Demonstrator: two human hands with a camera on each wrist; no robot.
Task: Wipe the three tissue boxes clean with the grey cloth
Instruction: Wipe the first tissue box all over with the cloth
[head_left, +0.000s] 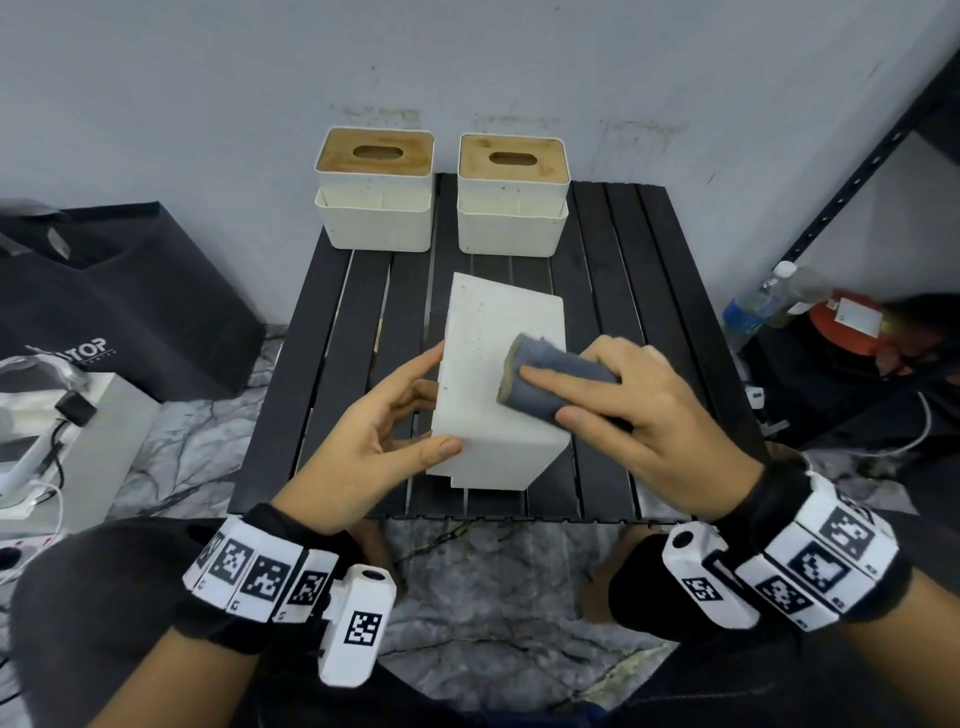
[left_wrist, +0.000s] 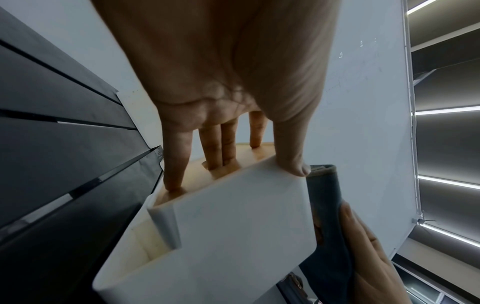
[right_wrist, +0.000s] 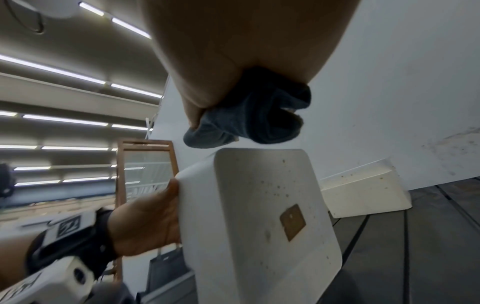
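A white tissue box (head_left: 498, 338) lies tipped on the black slatted table (head_left: 649, 312), its speckled side facing up. My left hand (head_left: 395, 415) grips it: the thumb lies on the upper face, and the fingers (left_wrist: 218, 148) press the wooden lid, two of them in its slot. My right hand (head_left: 623, 410) holds the rolled grey cloth (head_left: 550, 384) against the box's upper face near its right edge. Another two tissue boxes (head_left: 374, 208) (head_left: 511, 213) with wooden lids stand upright at the table's back edge. The right wrist view shows the cloth (right_wrist: 246, 123) bunched under my palm above the box (right_wrist: 272, 205).
A black bag (head_left: 119, 312) and a white device (head_left: 52, 415) with cables sit on the floor to the left. A dark metal shelf on the right holds a plastic bottle (head_left: 753, 306) and a red object (head_left: 852, 317). A grey wall stands right behind the table.
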